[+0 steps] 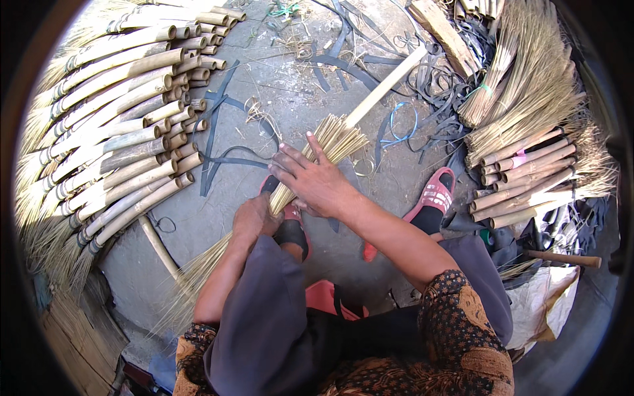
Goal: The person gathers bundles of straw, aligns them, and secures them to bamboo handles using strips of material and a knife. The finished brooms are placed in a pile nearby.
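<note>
A bundle of thin dry straw stalks (338, 144) slants across my lap, its cut ends at the upper right and its loose tips trailing to the lower left. My left hand (254, 218) is closed round the middle of the bundle beside my left knee. Higher up, my right hand (305, 177) rests on the stalks with its fingers stretched out. From the cut ends a pale smooth stick (389, 84) reaches to the upper right; whether it goes into the bundle or lies beneath it is hidden.
Finished straw brooms with bamboo handles (125, 119) are stacked on the left. Black rubber strips (228, 158) litter the concrete floor. To the right lie loose straw bundles (528, 86), more bamboo handles (528, 171), a wooden block (446, 36) and a white sack (541, 300).
</note>
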Demonstrator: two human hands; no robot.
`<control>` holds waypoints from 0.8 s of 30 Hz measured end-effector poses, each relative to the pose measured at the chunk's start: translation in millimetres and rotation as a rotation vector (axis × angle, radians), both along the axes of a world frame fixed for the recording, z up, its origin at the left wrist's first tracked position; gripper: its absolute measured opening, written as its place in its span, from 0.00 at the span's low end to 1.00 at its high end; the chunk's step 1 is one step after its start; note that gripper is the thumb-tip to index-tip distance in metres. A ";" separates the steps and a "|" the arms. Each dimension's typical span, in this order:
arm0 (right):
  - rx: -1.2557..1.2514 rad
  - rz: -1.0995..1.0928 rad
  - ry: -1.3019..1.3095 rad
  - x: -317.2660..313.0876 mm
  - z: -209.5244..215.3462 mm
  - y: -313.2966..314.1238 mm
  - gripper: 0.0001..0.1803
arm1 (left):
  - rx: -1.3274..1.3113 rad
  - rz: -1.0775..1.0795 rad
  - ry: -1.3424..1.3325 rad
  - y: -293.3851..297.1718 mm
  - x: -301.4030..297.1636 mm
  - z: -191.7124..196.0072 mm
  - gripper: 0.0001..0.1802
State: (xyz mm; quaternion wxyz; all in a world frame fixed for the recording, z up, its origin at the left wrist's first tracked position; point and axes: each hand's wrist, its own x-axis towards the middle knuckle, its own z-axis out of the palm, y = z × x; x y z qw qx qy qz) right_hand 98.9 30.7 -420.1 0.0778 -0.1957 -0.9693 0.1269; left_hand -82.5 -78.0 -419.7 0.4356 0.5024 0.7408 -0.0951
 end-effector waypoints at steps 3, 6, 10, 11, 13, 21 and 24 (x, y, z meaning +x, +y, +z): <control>-0.134 -0.336 0.190 50.0 -5.2 12.7 0.30 | 0.004 0.091 -0.066 -3.2 0.1 -1.7 0.28; -0.207 -0.799 0.224 114.3 -26.5 35.3 0.22 | 0.042 0.143 -0.134 -5.5 2.4 -3.3 0.27; -0.402 -1.344 -0.023 193.2 -63.1 58.1 0.15 | 0.022 0.108 -0.093 -2.2 8.4 -3.6 0.26; -0.375 -1.305 0.005 203.0 -73.4 58.8 0.15 | 0.019 0.106 -0.097 -0.4 9.7 -3.2 0.26; -0.358 -1.331 0.000 215.6 -89.4 58.9 0.16 | 0.019 0.097 -0.084 4.4 11.6 -2.2 0.27; -0.186 -1.199 -0.134 187.5 -76.1 59.0 0.18 | 0.031 0.037 -0.023 18.0 10.9 -5.0 0.28; -0.668 -1.269 0.144 163.9 -44.0 32.7 0.19 | 0.010 0.038 0.014 18.7 8.9 -8.9 0.26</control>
